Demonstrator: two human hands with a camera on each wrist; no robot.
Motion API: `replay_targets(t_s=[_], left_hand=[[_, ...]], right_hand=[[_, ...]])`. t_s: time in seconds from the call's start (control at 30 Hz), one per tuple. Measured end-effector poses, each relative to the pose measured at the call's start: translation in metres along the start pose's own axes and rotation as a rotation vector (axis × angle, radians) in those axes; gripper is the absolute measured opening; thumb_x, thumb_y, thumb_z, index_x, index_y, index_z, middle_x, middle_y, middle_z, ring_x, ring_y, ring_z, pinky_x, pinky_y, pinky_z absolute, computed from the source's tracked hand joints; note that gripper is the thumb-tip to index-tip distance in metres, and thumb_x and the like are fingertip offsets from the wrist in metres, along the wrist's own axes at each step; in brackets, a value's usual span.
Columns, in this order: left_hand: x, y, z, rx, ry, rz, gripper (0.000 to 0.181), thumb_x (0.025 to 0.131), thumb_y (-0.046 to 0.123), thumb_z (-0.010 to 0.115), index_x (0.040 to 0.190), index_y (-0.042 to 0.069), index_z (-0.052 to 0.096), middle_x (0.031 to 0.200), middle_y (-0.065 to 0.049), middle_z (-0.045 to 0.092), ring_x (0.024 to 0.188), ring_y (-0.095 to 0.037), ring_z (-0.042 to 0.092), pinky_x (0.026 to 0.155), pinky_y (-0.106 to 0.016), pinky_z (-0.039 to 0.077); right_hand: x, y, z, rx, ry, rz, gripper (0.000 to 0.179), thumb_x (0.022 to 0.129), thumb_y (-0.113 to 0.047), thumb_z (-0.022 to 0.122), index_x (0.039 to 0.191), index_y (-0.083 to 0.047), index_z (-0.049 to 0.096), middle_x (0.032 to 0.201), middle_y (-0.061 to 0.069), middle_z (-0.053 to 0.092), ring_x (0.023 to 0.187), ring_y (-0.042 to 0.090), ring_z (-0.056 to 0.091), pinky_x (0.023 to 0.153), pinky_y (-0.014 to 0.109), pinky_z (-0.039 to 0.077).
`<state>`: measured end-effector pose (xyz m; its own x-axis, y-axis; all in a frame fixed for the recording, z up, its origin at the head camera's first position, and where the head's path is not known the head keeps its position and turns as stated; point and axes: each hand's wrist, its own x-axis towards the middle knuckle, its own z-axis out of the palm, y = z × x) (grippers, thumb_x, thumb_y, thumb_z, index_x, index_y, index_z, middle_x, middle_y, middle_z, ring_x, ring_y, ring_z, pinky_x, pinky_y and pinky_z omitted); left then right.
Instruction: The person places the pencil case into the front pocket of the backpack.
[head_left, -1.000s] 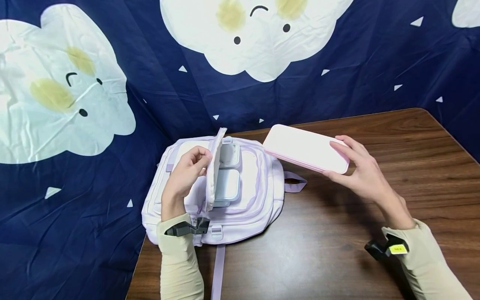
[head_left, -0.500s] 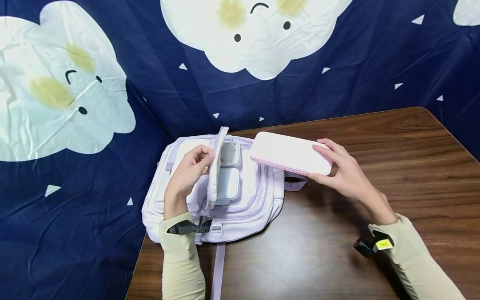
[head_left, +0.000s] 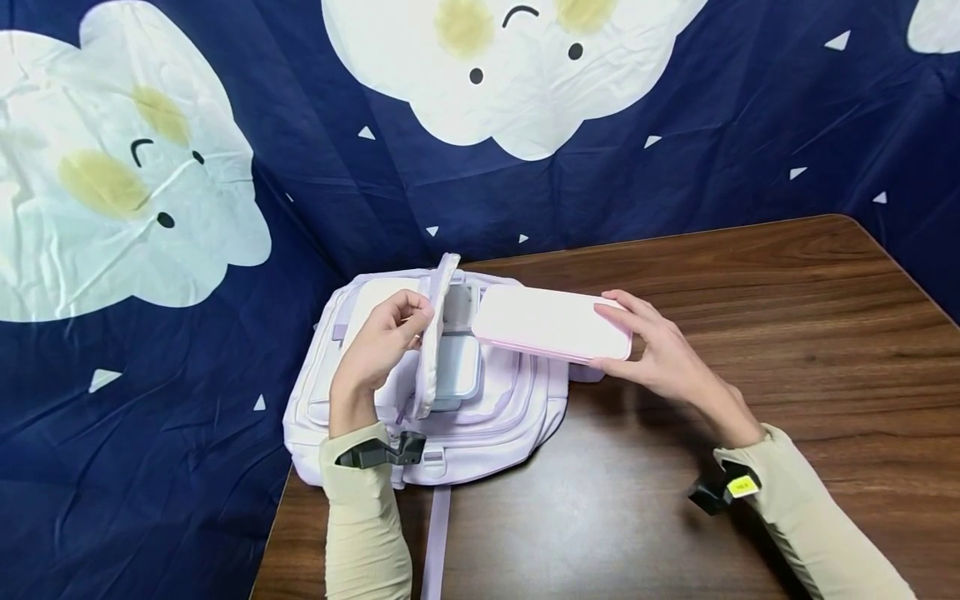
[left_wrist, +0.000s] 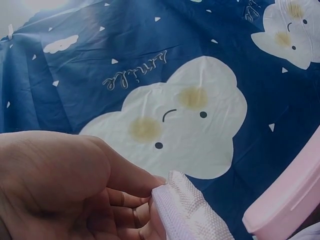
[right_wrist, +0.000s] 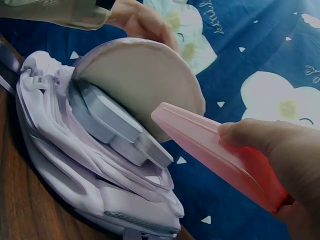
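Observation:
A pale lilac backpack [head_left: 495, 462] lies on the table with its front pocket unzipped. My left hand [head_left: 378, 342] pinches the edge of the raised pocket flap [head_left: 433, 358], holding it upright; the left wrist view shows thumb and fingers on the flap's fabric rim [left_wrist: 192, 210]. Inside the pocket sit light-blue lidded boxes [head_left: 457, 367], partly hidden by the flap. My right hand [head_left: 663, 354] grips one end of a long pink-and-white case [head_left: 551, 321]. The case's far end hangs over the backpack, beside the boxes. In the right wrist view the pink case [right_wrist: 215, 150] is tilted, apart from the boxes.
The brown wooden table [head_left: 810, 333] extends right of the backpack. A lilac strap [head_left: 437, 542] trails toward the table's front. Behind and to the left hangs a dark blue cloth [head_left: 300, 83] with cloud prints.
My right hand has carried the pink-and-white case leftward and slightly down, from beside the backpack to over its open pocket. The left hand keeps its hold on the flap, almost unmoved.

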<state>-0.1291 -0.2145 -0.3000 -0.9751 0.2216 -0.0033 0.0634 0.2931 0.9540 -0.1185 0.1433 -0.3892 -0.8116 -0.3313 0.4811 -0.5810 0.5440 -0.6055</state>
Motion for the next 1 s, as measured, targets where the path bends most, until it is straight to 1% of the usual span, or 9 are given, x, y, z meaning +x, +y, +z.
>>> replay_targets(t_s=[0.23,0.47,0.6,0.77,0.9,1.0], left_hand=[[0.001,0.001,0.001,0.008,0.0,-0.003,0.01,0.099,0.009,0.049,0.102,0.0,0.049,0.08,0.0,0.047,0.066,-0.008,0.048,0.058,-0.021,0.044],[0.001,0.001,0.001,0.015,0.004,0.003,0.01,0.099,0.009,0.048,0.102,0.0,0.049,0.081,-0.001,0.048,0.066,-0.008,0.049,0.058,-0.02,0.045],[0.001,0.002,0.002,0.014,0.008,0.005,0.01,0.099,0.009,0.048,0.102,0.0,0.05,0.081,-0.002,0.049,0.066,-0.008,0.049,0.058,-0.021,0.045],[0.002,0.003,0.003,0.035,0.023,0.02,0.011,0.098,0.008,0.049,0.101,-0.002,0.05,0.08,-0.001,0.049,0.066,-0.008,0.049,0.058,-0.021,0.044],[0.002,0.004,0.004,0.047,0.044,0.029,0.01,0.098,0.007,0.049,0.101,-0.003,0.051,0.079,-0.001,0.05,0.065,-0.008,0.048,0.057,-0.02,0.044],[0.002,0.006,0.004,0.063,0.063,0.048,0.011,0.097,0.006,0.05,0.101,-0.004,0.052,0.077,0.0,0.05,0.064,-0.008,0.048,0.057,-0.019,0.043]], right_hand=[[0.007,-0.005,0.012,0.022,-0.029,-0.032,0.072,0.067,-0.025,0.087,0.13,-0.008,0.057,0.138,0.013,0.049,0.124,0.028,0.047,0.097,0.041,0.04],[0.016,-0.007,0.019,0.037,-0.081,-0.024,0.071,0.069,-0.029,0.085,0.131,-0.008,0.057,0.139,0.014,0.047,0.127,0.03,0.044,0.099,0.049,0.04],[0.02,-0.006,0.024,0.046,-0.097,-0.027,0.07,0.07,-0.03,0.084,0.131,-0.009,0.057,0.14,0.014,0.047,0.128,0.03,0.044,0.1,0.048,0.04],[0.026,-0.004,0.032,0.067,-0.097,-0.044,0.069,0.07,-0.03,0.085,0.13,-0.008,0.058,0.139,0.013,0.048,0.127,0.028,0.045,0.102,0.047,0.039],[0.03,-0.003,0.038,0.076,-0.102,-0.073,0.07,0.07,-0.03,0.085,0.13,-0.008,0.057,0.139,0.013,0.048,0.127,0.028,0.045,0.103,0.046,0.039],[0.034,-0.003,0.041,0.081,-0.105,-0.103,0.07,0.07,-0.03,0.085,0.13,-0.007,0.057,0.138,0.013,0.049,0.126,0.027,0.046,0.103,0.045,0.039]])
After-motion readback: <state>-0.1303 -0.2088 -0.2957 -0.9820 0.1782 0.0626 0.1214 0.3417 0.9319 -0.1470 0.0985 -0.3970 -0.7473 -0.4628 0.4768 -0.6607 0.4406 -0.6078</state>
